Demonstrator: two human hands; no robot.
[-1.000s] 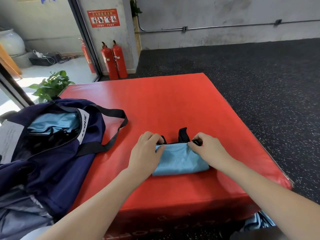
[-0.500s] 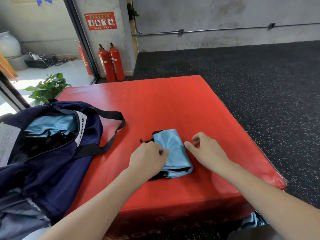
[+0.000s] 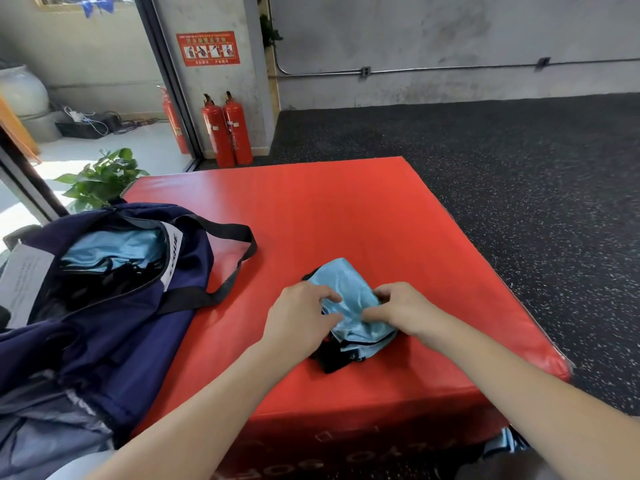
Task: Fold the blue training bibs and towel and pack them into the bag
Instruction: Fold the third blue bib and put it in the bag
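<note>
Bright daylight floods from the left doorway; wide-angle edges bend.

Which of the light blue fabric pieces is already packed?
The light blue fabric inside the open navy bag, at left. The other, a black-trimmed folded blue bib, lies on the red mat, gripped by both hands.

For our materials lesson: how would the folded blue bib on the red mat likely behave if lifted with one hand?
The bib looks floppy: it creases under both hands, so it would probably sag. Its loose black edging spills out at the near side, so the fold may come undone. The thin cloth is likely light, and it should not roll on the mat.
</note>
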